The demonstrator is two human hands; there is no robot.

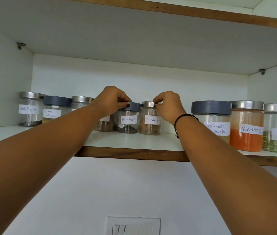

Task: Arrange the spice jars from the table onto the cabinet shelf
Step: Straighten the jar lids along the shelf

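- Left hand [112, 99] — fingers curled over the grey lid of the Black Pepper jar [129, 123], gripping it.
- Right hand [168, 106] pinches the steel lid of the Cinnamon jar [150, 124].
- Both jars upright on the shelf [125, 141], mid-row, just beside each other.
- Coriander Powder jar [212, 119] further right — Garam Masala jar [54, 111] further left.

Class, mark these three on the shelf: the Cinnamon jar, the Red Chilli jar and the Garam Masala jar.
Cinnamon jar [152, 119], head view, on its white label.
Red Chilli jar [245, 141], head view, on the orange powder.
Garam Masala jar [57, 100], head view, on its grey lid.
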